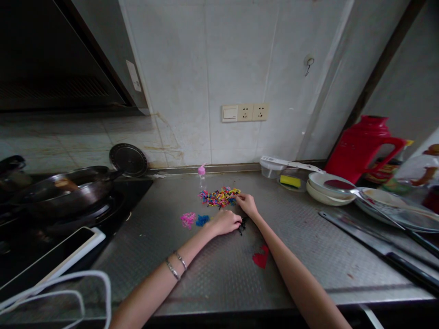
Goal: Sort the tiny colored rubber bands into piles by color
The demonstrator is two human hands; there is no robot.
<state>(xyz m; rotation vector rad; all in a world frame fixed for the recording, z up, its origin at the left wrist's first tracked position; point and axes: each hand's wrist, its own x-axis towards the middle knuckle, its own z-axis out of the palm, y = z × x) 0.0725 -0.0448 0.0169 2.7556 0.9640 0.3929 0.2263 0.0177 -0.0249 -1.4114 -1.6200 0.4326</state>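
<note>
A mixed pile of small, thin, multicoloured pieces, which look like tiny rubber bands, lies on the metal counter. My right hand is at the pile's right edge, fingertips pinched together; whatever is between them is too small to see. Just in front, my left hand has its fingers curled beside a small black heap, and its grip is hidden. A pink heap and a blue heap lie left of that hand. Near my right forearm is a red heart-shaped patch.
Behind the pile stands a small clear bottle with a pink top. A wok sits on the stove at left, near a white cable. To the right are bowls, a sponge, a knife and a red thermos.
</note>
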